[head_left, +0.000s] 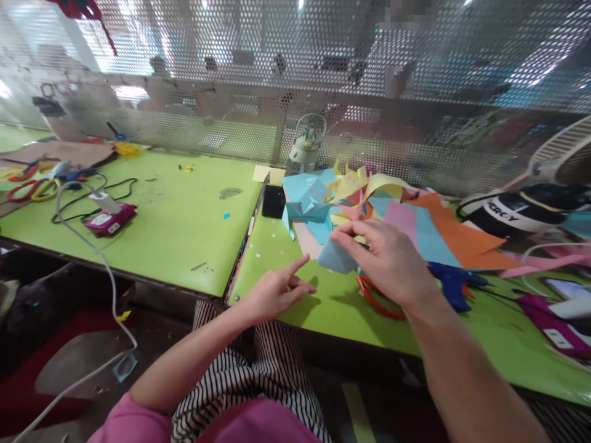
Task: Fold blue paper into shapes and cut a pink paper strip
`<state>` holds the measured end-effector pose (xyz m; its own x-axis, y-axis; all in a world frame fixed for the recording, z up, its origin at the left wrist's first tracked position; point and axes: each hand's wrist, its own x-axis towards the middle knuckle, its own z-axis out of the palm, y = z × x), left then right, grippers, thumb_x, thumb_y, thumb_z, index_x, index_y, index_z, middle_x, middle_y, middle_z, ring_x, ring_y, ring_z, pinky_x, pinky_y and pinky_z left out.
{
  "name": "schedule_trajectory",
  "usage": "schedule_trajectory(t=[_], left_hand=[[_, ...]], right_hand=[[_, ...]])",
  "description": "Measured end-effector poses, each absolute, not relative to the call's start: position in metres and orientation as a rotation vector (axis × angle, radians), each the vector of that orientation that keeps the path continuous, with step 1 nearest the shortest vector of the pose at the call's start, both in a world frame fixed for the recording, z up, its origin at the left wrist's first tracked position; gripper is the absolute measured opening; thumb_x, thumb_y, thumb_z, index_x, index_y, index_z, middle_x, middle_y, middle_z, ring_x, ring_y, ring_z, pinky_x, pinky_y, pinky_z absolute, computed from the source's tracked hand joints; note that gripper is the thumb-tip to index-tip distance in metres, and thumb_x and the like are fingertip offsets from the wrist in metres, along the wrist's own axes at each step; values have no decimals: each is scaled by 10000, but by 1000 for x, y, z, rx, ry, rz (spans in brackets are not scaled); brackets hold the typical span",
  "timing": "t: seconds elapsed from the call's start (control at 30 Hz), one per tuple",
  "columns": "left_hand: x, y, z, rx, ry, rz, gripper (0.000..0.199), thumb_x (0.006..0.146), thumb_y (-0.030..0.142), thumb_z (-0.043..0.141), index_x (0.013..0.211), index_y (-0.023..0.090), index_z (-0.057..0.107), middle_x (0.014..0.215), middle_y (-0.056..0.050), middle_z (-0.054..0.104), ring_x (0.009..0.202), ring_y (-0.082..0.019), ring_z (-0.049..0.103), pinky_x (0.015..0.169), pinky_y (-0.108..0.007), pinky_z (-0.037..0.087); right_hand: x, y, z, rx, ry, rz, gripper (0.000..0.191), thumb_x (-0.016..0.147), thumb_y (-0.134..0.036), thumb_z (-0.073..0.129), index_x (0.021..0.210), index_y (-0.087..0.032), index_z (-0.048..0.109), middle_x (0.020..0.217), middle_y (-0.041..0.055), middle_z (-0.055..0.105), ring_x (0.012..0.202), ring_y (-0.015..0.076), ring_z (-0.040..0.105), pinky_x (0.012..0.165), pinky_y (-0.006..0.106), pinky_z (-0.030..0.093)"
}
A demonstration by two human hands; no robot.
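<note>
Toward four o'clock from the middle, the right hand [388,261] hides part of the blue-grey paper [338,256] and the red loop [376,303]. At ten, a red thing [85,7] is cut by the top edge. Shapes behind the perforated screen [244,135] blur; specks [282,252] toward eight are too small to identify.

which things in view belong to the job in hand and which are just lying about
Likely part of the job:
blue paper piece, pinched by the right hand
coloured paper sheets heaped behind it

Probably just lying about:
black flat device left of the sheets
magenta socket box on the left
yellow bundle
</note>
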<state>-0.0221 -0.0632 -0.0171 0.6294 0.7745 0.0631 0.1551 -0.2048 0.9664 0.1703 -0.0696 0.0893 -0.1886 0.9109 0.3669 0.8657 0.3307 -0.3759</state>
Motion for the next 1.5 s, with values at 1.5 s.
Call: schedule_trajectory(t=[1.5], left_hand=[[-70, 1, -5, 2272, 948, 626, 95, 915, 226, 588, 963, 205, 667, 1074, -75, 628, 1018, -216, 589, 946, -433, 483]], right_hand=[[229, -57, 39, -1694, -2447, 762, 475, 909, -616, 458, 1191, -287, 651, 1265, 79, 640, 1179, 297, 570, 924, 415, 463]])
